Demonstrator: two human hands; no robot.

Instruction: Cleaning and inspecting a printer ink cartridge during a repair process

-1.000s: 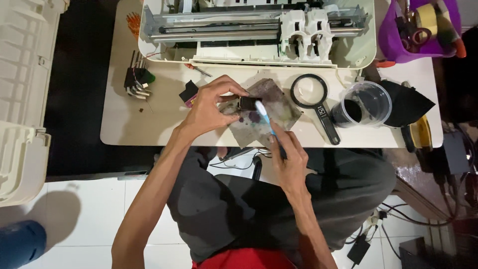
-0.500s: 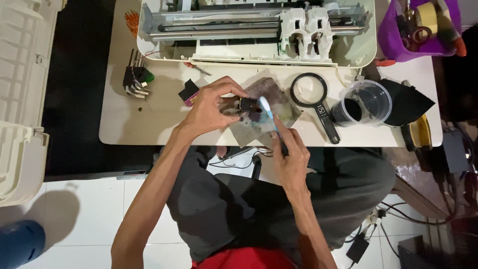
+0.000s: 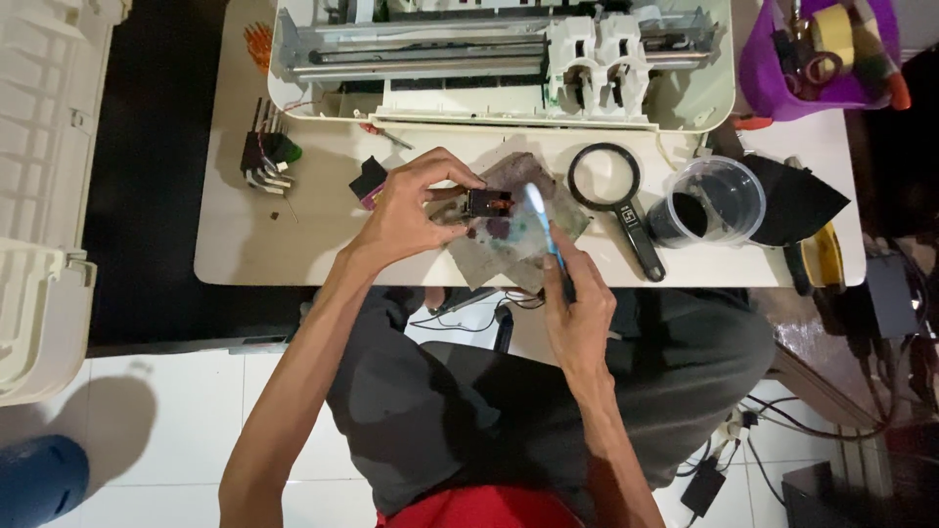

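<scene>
My left hand (image 3: 411, 207) grips a small black ink cartridge (image 3: 486, 202) above a stained grey cloth (image 3: 514, 235) on the table. My right hand (image 3: 579, 303), at the table's near edge, holds a blue toothbrush (image 3: 544, 227). Its bristle end points up beside the cartridge, just right of it. The brush head looks blurred.
An opened white printer (image 3: 509, 59) fills the back of the cream table (image 3: 293, 244). A magnifying glass (image 3: 608, 186), a clear cup with dark liquid (image 3: 706, 200), a black funnel-shaped piece (image 3: 797, 200), a purple tub of tools (image 3: 822, 54) and a small screwdriver rack (image 3: 266, 154) lie around. White printer covers (image 3: 44, 196) stand at left.
The brush head has shifted a little right and up beside the cartridge. My left hand has stayed in place with the cartridge.
</scene>
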